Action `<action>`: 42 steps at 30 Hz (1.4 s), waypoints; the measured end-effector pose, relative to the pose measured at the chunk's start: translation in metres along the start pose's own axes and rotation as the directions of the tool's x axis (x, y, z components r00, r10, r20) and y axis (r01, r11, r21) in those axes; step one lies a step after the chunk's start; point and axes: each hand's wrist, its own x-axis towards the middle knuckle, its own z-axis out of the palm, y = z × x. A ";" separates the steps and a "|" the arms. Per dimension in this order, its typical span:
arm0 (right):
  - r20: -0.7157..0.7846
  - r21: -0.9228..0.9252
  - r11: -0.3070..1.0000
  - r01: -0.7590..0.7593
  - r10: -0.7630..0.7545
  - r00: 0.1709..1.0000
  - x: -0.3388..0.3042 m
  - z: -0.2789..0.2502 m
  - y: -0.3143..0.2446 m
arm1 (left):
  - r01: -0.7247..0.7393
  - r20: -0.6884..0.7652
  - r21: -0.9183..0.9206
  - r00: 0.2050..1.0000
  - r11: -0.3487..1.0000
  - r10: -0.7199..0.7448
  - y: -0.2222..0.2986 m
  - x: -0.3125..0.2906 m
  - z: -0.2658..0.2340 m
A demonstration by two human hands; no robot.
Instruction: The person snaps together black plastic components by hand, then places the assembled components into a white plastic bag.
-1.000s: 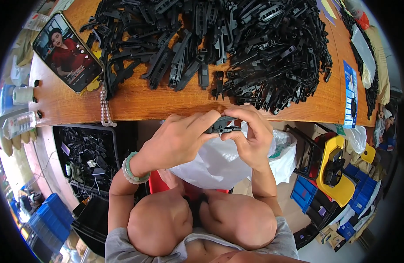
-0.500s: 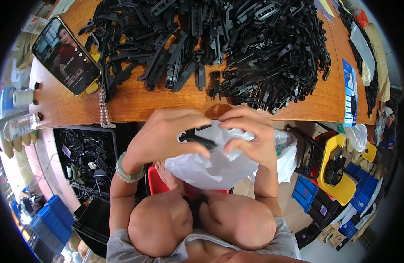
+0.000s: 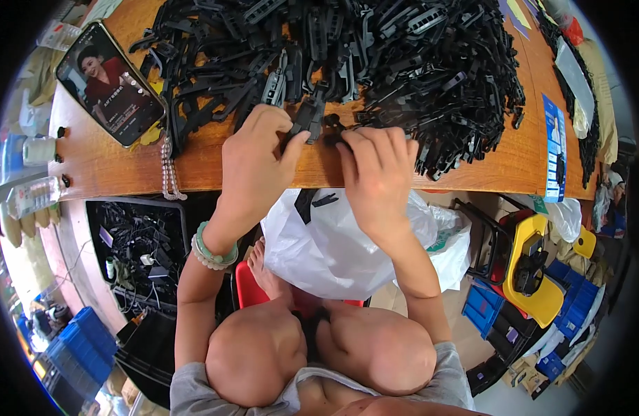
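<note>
At the front edge of the table, my left hand (image 3: pixel 257 156) pinches a long black plastic part (image 3: pixel 309 116) between thumb and fingers. Just to its right, my right hand (image 3: pixel 380 170) is curled with its fingertips closed on a small black plastic part (image 3: pixel 333 125), mostly hidden by the fingers. Behind my left hand lies a pile of long black parts (image 3: pixel 253 69). A heap of smaller black clip-like parts (image 3: pixel 444 104) spreads beyond my right hand. Between my knees and the table, a white plastic bag (image 3: pixel 333 249) hangs open with black pieces inside.
A phone (image 3: pixel 111 87) playing a video lies at the left with a beaded strap (image 3: pixel 168 170). Below left stands a black bin (image 3: pixel 135 243) of dark parts. A yellow chair (image 3: pixel 541 298) and blue crates (image 3: pixel 482 305) are at the right.
Both hands have moved from above the white bag up to the table edge. A black piece that was over the bag now lies in it, and each hand has taken hold of a black part.
</note>
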 end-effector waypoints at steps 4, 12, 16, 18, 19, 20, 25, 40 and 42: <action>-0.214 0.160 0.987 0.021 0.014 0.977 0.001 -0.007 0.011 | 0.181 -0.038 -0.668 0.960 0.722 -0.276 0.009 -0.004 -0.003; 0.135 0.827 0.543 -0.144 0.058 0.989 -0.005 -0.036 0.007 | 0.437 0.374 -0.741 0.899 0.510 -0.227 0.022 -0.013 -0.013; 0.025 0.760 0.649 -0.036 0.025 0.999 -0.008 -0.034 0.010 | 0.418 0.436 -0.680 0.891 0.603 -0.127 0.029 -0.012 -0.016; -0.013 0.733 0.680 -0.007 0.025 1.000 -0.009 -0.034 0.010 | 0.276 0.364 -0.644 0.931 0.713 -0.031 0.028 -0.019 -0.016; -0.039 0.722 0.691 0.008 0.030 0.999 -0.010 -0.033 0.009 | 0.124 0.298 -0.591 0.952 0.797 0.073 0.027 -0.023 -0.015; -0.062 0.710 0.704 0.019 0.035 0.997 -0.012 -0.033 0.010 | 0.125 0.302 -0.561 0.951 0.818 0.062 0.028 -0.026 -0.013; -0.100 0.655 0.752 0.071 -0.007 0.995 -0.013 -0.033 0.011 | 0.141 0.337 -0.505 0.940 0.851 0.044 0.032 -0.027 -0.019; 0.042 0.547 0.837 0.030 -0.063 0.997 -0.018 -0.045 0.003 | -0.178 0.257 -0.357 0.925 0.917 0.280 0.028 -0.030 -0.019; 0.052 0.536 0.844 0.006 -0.040 0.998 -0.020 -0.044 0.002 | -0.151 0.301 -0.337 0.918 0.929 0.258 0.028 -0.030 -0.019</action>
